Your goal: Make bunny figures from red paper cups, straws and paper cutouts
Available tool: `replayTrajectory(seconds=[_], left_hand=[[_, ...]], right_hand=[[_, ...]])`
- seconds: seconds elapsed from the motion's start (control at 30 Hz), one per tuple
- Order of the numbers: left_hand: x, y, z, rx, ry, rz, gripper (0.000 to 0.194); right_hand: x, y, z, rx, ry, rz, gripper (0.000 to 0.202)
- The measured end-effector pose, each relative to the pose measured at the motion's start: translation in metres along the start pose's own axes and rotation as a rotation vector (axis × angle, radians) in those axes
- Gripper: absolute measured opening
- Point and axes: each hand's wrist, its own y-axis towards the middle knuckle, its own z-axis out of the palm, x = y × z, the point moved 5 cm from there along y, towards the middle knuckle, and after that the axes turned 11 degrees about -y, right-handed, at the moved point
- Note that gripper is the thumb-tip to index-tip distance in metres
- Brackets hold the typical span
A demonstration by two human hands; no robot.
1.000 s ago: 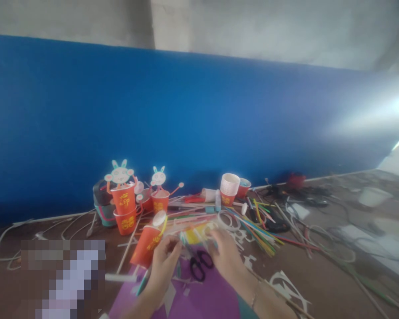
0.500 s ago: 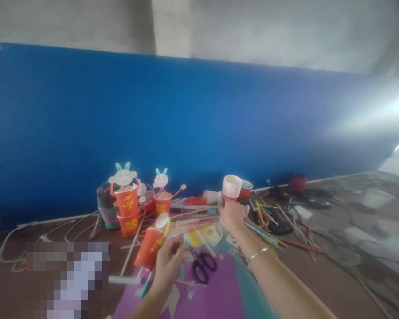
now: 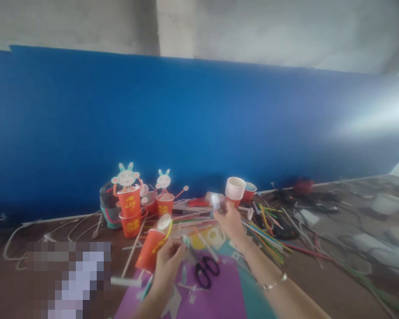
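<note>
My left hand (image 3: 169,259) is closed in a pinch beside a tipped orange paper cup (image 3: 150,251). A small white-and-green paper piece (image 3: 186,240) shows at its fingertips. My right hand (image 3: 231,222) is closed around a small whitish, see-through object (image 3: 215,201); blur hides its exact kind. Just behind that hand stands a stack of paper cups (image 3: 235,189). Black-handled scissors (image 3: 206,271) lie between my forearms on a purple sheet (image 3: 216,301). Left of them is a pale star-shaped cutout (image 3: 173,303).
Orange cups with paper rabbits (image 3: 126,177) stand at the back left, near a grey-teal container (image 3: 110,212). Coloured sticks (image 3: 266,239) lie right of my right hand. Cables (image 3: 349,266) spread across the right side. A blue panel (image 3: 199,115) rises behind.
My right hand has shifted left, off the stack of cups, and the whitish object shows more clearly at its fingers. My left hand stays in nearly the same place.
</note>
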Motion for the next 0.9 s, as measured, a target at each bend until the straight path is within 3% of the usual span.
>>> replayTrajectory(seconds=[0.1,0.17,0.27,0.47,0.9], left_hand=[[0.000,0.002,-0.001,-0.015,-0.045,0.007,0.032],[0.000,0.002,-0.002,-0.033,-0.072,0.029,0.030],[-0.002,0.001,-0.003,-0.040,-0.074,0.053,0.028],[-0.011,-0.003,-0.001,-0.071,-0.025,0.104,0.023],[-0.008,-0.005,-0.004,-0.095,-0.013,0.081,0.023]], right_hand=[[0.018,-0.031,-0.001,0.069,0.164,-0.139,0.020],[0.030,-0.053,0.001,0.164,0.398,-0.271,0.016],[0.038,-0.078,0.002,0.203,0.509,-0.379,0.012],[0.039,-0.100,0.014,0.303,0.420,-0.454,0.022],[0.044,-0.110,0.016,0.173,0.118,-0.512,0.022]])
